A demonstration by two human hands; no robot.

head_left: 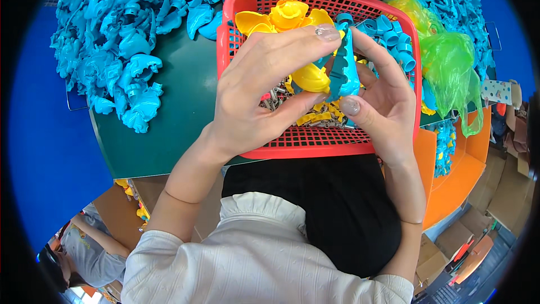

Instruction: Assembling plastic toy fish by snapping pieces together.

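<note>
In the middle of the frame, the left hand (pixel 259 90) and right hand (pixel 382 95) are both gripping a blue toy (pixel 344 70) over the red basket (pixel 315 149).

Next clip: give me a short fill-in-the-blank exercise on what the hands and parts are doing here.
1. Both hands hold a blue plastic part against a ____ plastic part.
2. They work above a ____ mesh basket.
3. The pile of blue parts lies to the person's ____.
4. The left hand and right hand ____ the assembly together.

Missing: yellow; red; left; grip
</note>
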